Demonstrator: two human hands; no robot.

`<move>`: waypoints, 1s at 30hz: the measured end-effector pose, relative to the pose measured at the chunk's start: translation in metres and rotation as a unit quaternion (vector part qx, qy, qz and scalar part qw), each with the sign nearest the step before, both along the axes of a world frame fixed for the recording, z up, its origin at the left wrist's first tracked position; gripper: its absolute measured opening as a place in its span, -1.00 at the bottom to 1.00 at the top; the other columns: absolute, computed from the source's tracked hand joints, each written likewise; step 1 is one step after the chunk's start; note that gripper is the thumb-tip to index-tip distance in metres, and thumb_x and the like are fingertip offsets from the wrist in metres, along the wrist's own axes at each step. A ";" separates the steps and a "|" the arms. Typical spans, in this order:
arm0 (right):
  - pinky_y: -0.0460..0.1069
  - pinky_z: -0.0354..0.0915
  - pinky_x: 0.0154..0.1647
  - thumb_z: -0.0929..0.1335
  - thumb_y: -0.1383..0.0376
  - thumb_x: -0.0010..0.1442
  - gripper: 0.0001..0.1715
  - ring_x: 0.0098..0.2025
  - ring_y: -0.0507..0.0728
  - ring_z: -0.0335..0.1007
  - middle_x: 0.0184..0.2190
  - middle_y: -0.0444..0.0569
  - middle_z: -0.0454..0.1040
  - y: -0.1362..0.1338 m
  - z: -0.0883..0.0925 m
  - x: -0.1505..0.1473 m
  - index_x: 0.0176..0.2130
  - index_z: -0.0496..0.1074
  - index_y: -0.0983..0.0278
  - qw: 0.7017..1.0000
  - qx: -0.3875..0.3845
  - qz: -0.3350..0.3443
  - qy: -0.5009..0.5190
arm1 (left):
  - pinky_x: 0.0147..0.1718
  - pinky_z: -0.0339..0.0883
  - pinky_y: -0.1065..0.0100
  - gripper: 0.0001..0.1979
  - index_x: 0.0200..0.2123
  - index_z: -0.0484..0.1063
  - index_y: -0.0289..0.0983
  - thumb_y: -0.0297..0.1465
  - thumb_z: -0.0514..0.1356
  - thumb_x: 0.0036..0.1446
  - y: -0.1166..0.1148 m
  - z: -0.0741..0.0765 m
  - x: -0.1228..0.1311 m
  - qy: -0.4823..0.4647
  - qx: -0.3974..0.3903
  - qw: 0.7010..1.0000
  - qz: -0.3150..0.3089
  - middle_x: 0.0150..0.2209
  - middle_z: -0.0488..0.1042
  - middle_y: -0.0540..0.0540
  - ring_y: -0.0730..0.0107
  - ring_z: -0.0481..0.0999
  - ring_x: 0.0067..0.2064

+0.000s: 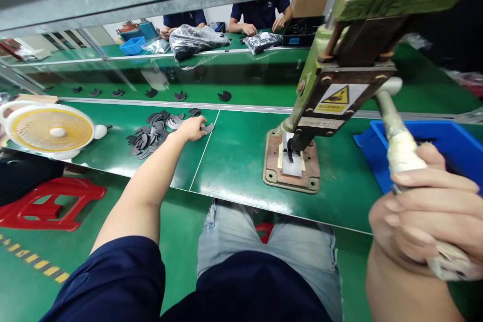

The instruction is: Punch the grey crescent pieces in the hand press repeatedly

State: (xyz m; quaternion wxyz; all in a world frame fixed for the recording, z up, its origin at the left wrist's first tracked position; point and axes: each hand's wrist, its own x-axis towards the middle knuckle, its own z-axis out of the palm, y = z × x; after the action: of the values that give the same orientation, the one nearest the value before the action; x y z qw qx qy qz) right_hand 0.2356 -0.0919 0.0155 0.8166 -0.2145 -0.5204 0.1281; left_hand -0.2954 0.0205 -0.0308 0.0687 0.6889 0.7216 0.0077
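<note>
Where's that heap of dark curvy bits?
In the head view, the heap of dark curved pieces lies on the green bench, left of the lever press, between the white fan and the person's left hand.

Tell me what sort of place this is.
Probably a factory workshop: a hand press with a warning label stands on a long green bench, dark curved parts lie heaped to its left, and people in navy shirts work beyond.
</note>
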 end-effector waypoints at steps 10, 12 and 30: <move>0.48 0.36 0.43 0.44 0.09 0.29 -0.60 -0.16 0.13 0.59 -0.49 -0.19 0.48 -0.018 0.027 -0.002 -0.53 0.44 0.15 0.972 0.074 0.003 -0.223 | 0.01 0.44 0.21 -0.72 0.01 0.51 -0.26 -0.44 0.23 0.22 -0.031 0.018 0.079 -0.087 0.110 0.984 -0.110 -0.08 0.59 -0.21 0.12 0.58 -0.04; 0.45 0.36 0.46 0.43 0.09 0.30 -0.60 -0.15 0.12 0.58 -0.50 -0.19 0.47 -0.019 0.026 -0.002 -0.53 0.43 0.15 0.974 0.073 0.003 -0.216 | -0.01 0.44 0.20 -0.77 -0.03 0.54 -0.25 -0.39 0.23 0.25 -0.039 0.018 0.110 -0.107 0.111 0.974 -0.164 -0.11 0.57 -0.20 0.13 0.57 -0.06; 0.46 0.41 0.39 0.45 -0.03 0.30 -0.42 -0.20 0.08 0.56 -0.57 -0.18 0.37 -0.014 0.024 -0.012 -0.59 0.31 0.18 0.981 0.081 -0.027 -0.177 | -0.59 0.26 0.51 -0.75 -0.30 0.40 -0.28 -0.32 0.37 0.35 -0.050 -0.010 0.249 -0.619 -0.069 0.782 0.018 -0.57 0.47 0.05 0.55 0.42 -0.60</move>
State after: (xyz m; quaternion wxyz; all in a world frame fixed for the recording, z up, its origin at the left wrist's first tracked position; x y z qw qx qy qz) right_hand 0.2238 -0.1062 0.0394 0.7296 -0.1806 -0.6592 0.0231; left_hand -0.0467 -0.0298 -0.0404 0.5477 0.5166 0.5344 0.3842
